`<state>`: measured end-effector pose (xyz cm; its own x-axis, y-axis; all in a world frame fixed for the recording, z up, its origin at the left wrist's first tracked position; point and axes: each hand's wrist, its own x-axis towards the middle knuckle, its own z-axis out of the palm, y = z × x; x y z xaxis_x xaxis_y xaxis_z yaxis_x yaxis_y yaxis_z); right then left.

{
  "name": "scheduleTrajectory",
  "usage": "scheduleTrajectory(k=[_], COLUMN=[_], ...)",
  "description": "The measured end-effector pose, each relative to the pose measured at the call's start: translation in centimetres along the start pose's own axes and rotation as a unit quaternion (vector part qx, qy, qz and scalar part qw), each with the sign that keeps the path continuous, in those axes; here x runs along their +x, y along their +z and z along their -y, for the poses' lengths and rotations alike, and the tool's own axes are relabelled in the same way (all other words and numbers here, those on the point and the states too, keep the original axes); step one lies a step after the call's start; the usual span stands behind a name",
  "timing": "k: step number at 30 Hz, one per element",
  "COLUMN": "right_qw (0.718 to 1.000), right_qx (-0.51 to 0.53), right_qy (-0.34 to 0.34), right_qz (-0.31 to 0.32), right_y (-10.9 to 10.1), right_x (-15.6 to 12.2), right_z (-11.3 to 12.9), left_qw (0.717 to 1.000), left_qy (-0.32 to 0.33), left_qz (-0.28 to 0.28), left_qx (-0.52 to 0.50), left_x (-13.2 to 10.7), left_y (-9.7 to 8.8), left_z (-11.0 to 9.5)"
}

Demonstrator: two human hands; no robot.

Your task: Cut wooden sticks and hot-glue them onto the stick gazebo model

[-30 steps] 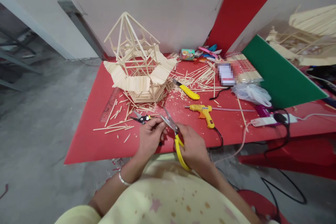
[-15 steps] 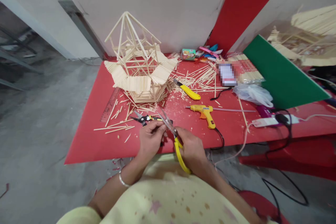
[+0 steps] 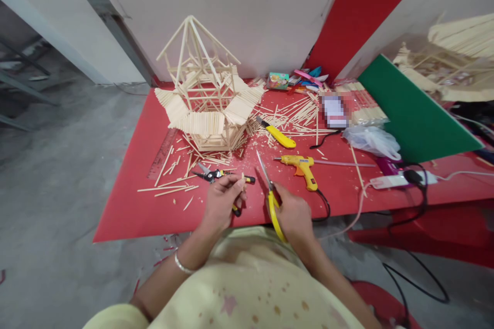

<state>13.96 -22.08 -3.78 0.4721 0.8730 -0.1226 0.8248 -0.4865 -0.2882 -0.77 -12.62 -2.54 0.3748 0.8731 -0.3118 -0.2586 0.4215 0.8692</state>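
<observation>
My left hand [image 3: 225, 196] is closed, pinching a short piece of wooden stick [image 3: 243, 181] between thumb and fingers. In my right hand [image 3: 294, 212] is a pair of yellow-handled scissors [image 3: 275, 211], blades pointing away from me and apart from the left hand. Black-and-yellow pliers-like cutters [image 3: 211, 175] lie on the table, partly hidden behind my left hand. Beyond them stands a model structure [image 3: 206, 122] of pale wooden sticks, with a pointed open frame on top and slatted panels around its middle.
On the red table [image 3: 127, 205] lie a yellow glue gun [image 3: 303, 167], a yellow utility knife [image 3: 280, 134], many loose sticks [image 3: 301, 113] and a clear ruler [image 3: 160, 154]. To the right are a plastic bag [image 3: 372, 141], a green board [image 3: 417, 113] and a power strip [image 3: 389, 181] with cables.
The scissors have moved right, away from my left hand, with my right hand. My left hand has turned slightly, and the stick piece now shows at its fingertips.
</observation>
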Motion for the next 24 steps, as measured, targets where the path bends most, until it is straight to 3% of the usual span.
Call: scheduleTrajectory(k=[5, 11, 15, 17, 19, 21, 24], right_qw=[0.993, 0.987, 0.975, 0.976, 0.987, 0.986, 0.942], right_qx=[-0.113, -0.13, -0.177, -0.178, -0.102, 0.048, 0.273], right_qy=[0.024, -0.086, -0.092, -0.088, -0.115, -0.162, -0.194], right_qz=[0.015, 0.05, 0.099, 0.092, 0.054, 0.003, -0.025], right_y=[-0.9, -1.0, -2.4, -3.4, -4.3, -5.2, -5.7], right_x=[-0.1, -0.2, 1.0, 1.7, 2.6, 3.7, 5.7], right_z=[0.6, 0.5, 0.4, 1.0, 2.2, 3.9, 6.5], left_qw=[0.993, 0.983, 0.976, 0.974, 0.971, 0.968, 0.965], left_qy=[-0.075, -0.111, -0.12, -0.128, -0.135, -0.142, -0.151], left_qz=[0.037, 0.064, 0.071, 0.071, 0.074, 0.078, 0.081], left_qx=[-0.081, -0.134, -0.166, -0.176, -0.183, -0.191, -0.199], left_x=[0.8, 2.7, 4.6, 5.5, 6.1, 6.6, 7.2], left_y=[-0.2, -0.6, -0.7, -0.8, -0.9, -1.0, -1.0], left_z=[-1.0, -2.5, -4.2, -5.0, -5.7, -6.1, -6.2])
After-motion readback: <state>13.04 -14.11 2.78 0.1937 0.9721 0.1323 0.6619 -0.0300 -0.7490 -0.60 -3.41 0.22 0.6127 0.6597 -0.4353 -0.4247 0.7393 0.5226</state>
